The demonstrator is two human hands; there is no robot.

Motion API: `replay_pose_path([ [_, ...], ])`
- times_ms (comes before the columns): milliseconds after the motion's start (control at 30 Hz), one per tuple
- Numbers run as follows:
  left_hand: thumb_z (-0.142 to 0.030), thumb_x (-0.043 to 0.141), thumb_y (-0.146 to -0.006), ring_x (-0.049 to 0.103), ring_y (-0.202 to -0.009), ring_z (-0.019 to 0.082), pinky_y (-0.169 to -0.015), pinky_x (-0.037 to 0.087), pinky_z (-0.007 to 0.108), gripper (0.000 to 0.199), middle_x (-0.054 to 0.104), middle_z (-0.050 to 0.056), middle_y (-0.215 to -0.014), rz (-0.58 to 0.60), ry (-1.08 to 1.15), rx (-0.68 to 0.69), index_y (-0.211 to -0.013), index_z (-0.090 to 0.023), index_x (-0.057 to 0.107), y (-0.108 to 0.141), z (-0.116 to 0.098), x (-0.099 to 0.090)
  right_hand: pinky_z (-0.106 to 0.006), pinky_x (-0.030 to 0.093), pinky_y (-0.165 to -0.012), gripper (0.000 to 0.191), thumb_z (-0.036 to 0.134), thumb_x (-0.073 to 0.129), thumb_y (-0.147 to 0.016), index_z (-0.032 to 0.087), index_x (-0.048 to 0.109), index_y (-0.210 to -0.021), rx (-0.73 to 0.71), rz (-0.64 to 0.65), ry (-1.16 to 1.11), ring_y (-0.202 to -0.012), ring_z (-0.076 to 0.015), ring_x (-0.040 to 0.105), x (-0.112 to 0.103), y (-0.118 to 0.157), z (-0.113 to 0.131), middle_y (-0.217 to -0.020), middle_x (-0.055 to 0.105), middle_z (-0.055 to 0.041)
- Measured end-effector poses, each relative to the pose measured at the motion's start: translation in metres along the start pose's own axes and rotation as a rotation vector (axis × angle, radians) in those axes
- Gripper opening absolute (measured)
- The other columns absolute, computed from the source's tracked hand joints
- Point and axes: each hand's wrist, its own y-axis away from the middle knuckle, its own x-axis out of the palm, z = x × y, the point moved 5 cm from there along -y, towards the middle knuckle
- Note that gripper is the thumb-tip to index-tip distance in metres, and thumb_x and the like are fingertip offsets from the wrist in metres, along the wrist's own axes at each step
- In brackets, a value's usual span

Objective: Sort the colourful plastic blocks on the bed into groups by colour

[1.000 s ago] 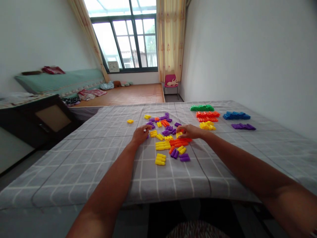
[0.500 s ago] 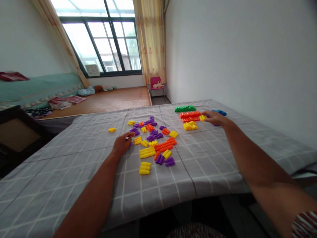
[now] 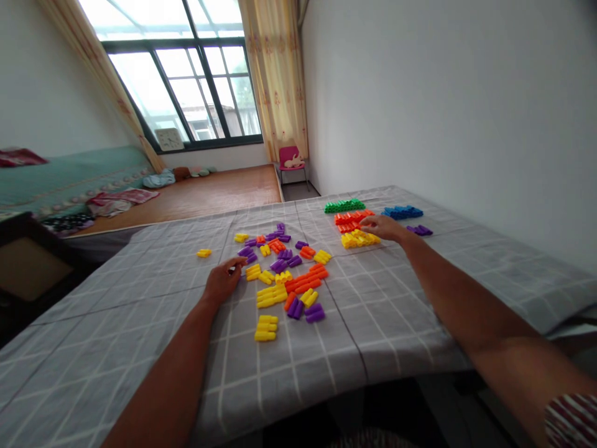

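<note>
My left hand [image 3: 222, 281] rests on the cloth at the left of the loose pieces. Its fingers are loosely bent, with a gap between thumb and forefinger. The fingertips are close to purple plastic blocks [image 3: 250, 256] shaped like joined tubes; a bit of purple shows beside the palm. My right hand [image 3: 385, 228] hovers at the right end of a yellow block row [image 3: 355, 239], fingers extended over it and the orange block rows [image 3: 347, 219]. No block shows clearly in its fingers, whose undersides are hidden.
Yellow blocks [image 3: 272, 296], orange blocks [image 3: 305, 281] and several purple ones lie scattered mid-table. Green rows [image 3: 344, 206] stand behind the orange ones; blue blocks [image 3: 402, 213] and purple blocks [image 3: 420, 230] lie farther right. A grey checked cloth [image 3: 163, 298] covers the table, beside a white wall.
My right hand has moved left with a yellow block to the yellow row, which now reaches farther right. The blue and purple groups are uncovered. My left hand stays put; the view shifted slightly.
</note>
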Motion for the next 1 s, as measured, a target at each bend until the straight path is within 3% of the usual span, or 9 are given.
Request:
replay_pose_path([
  [100,-0.034,0.044,-0.081,0.068,-0.092,0.019,-0.079,0.055,0.029,0.037,0.074,0.002,-0.103,0.0,-0.007,0.005,-0.109,-0.023,0.066,-0.001,0.002,0.001,-0.026,0.047,-0.072,0.034,0.047,0.058,-0.08,0.019,0.07,-0.096,0.081,0.03,0.076,-0.084,-0.0195,0.065,0.009,-0.006,0.009,-0.095,0.073,-0.0055],
  [267,-0.035,0.044,-0.082,0.068,-0.09,0.019,-0.077,0.055,0.028,0.036,0.074,0.002,-0.101,-0.008,-0.021,0.023,-0.107,-0.023,0.067,0.001,0.001,0.0,-0.025,0.04,-0.06,0.038,0.055,0.057,-0.078,0.02,0.069,-0.087,0.206,-0.071,0.219,-0.073,-0.0177,0.062,0.016,-0.004,0.012,-0.082,0.071,-0.0044],
  [600,-0.037,0.043,-0.083,0.068,-0.09,0.019,-0.078,0.054,0.028,0.036,0.074,0.002,-0.101,0.003,-0.066,0.036,-0.106,-0.024,0.067,0.001,0.001,0.001,-0.024,0.041,-0.065,0.024,0.037,0.055,-0.08,0.021,0.07,-0.089,0.167,-0.136,0.157,-0.079,-0.0165,0.062,0.017,0.001,0.008,-0.09,0.072,-0.0039],
  [733,-0.038,0.043,-0.083,0.068,-0.091,0.02,-0.076,0.054,0.028,0.037,0.074,0.002,-0.101,0.005,-0.074,0.038,-0.105,-0.023,0.068,0.001,0.0,0.001,-0.026,0.042,-0.068,0.031,0.045,0.052,-0.083,0.021,0.069,-0.092,0.182,-0.153,0.142,-0.081,-0.0178,0.063,0.01,0.007,0.004,-0.091,0.072,-0.0049],
  [900,-0.04,0.044,-0.083,0.068,-0.092,0.02,-0.077,0.054,0.029,0.037,0.074,0.002,-0.101,0.015,-0.102,0.04,-0.106,-0.024,0.068,0.002,0.001,0.002,-0.032,0.043,-0.072,0.05,0.066,0.049,-0.078,0.022,0.067,-0.093,0.317,-0.101,0.259,-0.086,-0.0231,0.063,0.013,0.008,0.01,-0.093,0.07,-0.0076],
  [1000,-0.041,0.044,-0.083,0.068,-0.091,0.02,-0.079,0.053,0.029,0.038,0.074,0.002,-0.1,0.019,-0.106,0.04,-0.108,-0.024,0.067,0.002,0.001,0.002,-0.036,0.043,-0.075,0.053,0.069,0.05,-0.076,0.021,0.065,-0.094,0.367,-0.081,0.309,-0.088,-0.0249,0.063,0.017,0.003,0.017,-0.093,0.07,-0.0078],
])
